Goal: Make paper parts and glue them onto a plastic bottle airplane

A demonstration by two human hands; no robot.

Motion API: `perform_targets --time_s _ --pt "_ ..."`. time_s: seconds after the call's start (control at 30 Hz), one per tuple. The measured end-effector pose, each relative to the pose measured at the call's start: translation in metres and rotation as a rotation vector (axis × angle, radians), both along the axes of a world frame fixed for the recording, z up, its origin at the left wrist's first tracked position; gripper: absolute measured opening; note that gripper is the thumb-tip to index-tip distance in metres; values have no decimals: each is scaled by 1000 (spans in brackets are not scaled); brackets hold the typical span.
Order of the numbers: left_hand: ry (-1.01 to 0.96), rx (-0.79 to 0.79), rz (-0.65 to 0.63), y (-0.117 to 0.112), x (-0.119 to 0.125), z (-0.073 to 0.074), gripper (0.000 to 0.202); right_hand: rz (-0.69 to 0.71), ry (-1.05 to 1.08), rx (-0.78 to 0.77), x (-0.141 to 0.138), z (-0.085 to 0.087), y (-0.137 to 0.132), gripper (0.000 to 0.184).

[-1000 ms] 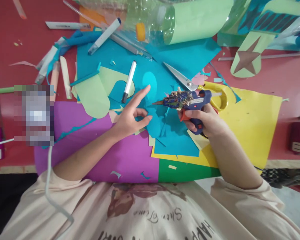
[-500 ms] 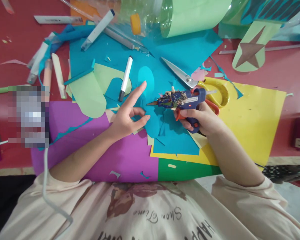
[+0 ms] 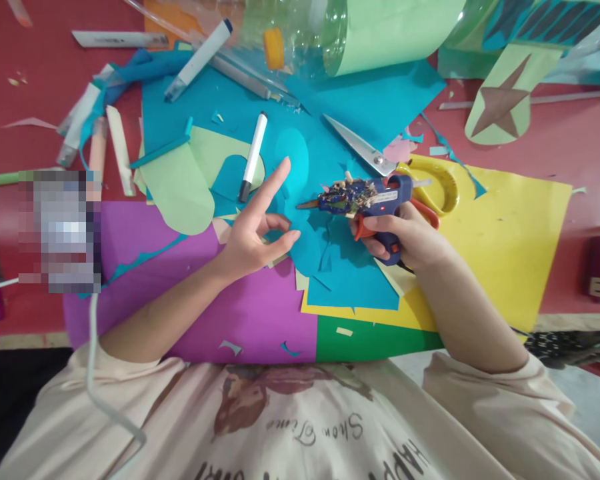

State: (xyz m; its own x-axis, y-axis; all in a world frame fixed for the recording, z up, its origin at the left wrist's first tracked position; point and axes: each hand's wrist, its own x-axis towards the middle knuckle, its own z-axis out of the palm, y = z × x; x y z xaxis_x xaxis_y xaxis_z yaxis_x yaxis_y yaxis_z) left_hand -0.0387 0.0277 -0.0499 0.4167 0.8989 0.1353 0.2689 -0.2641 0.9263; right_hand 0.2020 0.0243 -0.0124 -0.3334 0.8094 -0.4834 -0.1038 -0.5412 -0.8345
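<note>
In the head view, my right hand point(image 3: 414, 235) is closed round the handle of a blue hot glue gun point(image 3: 363, 195), fingers at its orange trigger. Colourful bits crust the gun's front, and its nozzle points left, over a rounded blue paper cutout point(image 3: 294, 155). My left hand point(image 3: 260, 230) lies at the cutout's left side with index finger and thumb spread apart. Its index fingertip rests at the cutout's edge; the other fingers curl partly under. Behind the gun lie scissors point(image 3: 357, 147) with yellow and orange handles. A white marker point(image 3: 253, 157) with a black cap is beyond my left hand.
Purple point(image 3: 270, 313), yellow point(image 3: 505, 233) and green point(image 3: 375, 337) sheets cover the red table's near side. A clear bottle with an orange cap point(image 3: 273, 48) lies at the back. Several markers and paper scraps are scattered left. A pixelated object point(image 3: 65, 233) with a cable sits far left.
The glue gun's nozzle has shifted slightly right and up over the blue cutout. My left index fingertip has moved slightly. Both hands otherwise keep their pose.
</note>
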Motion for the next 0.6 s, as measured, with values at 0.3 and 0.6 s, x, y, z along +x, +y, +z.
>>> perform_targets --time_s 0.3,0.6 --pt "-13 4 5 0 0 -1 75 -36 -64 29 3 0 -1 16" --pt "-22 28 15 3 1 -7 73 -164 -54 112 17 22 2 6"
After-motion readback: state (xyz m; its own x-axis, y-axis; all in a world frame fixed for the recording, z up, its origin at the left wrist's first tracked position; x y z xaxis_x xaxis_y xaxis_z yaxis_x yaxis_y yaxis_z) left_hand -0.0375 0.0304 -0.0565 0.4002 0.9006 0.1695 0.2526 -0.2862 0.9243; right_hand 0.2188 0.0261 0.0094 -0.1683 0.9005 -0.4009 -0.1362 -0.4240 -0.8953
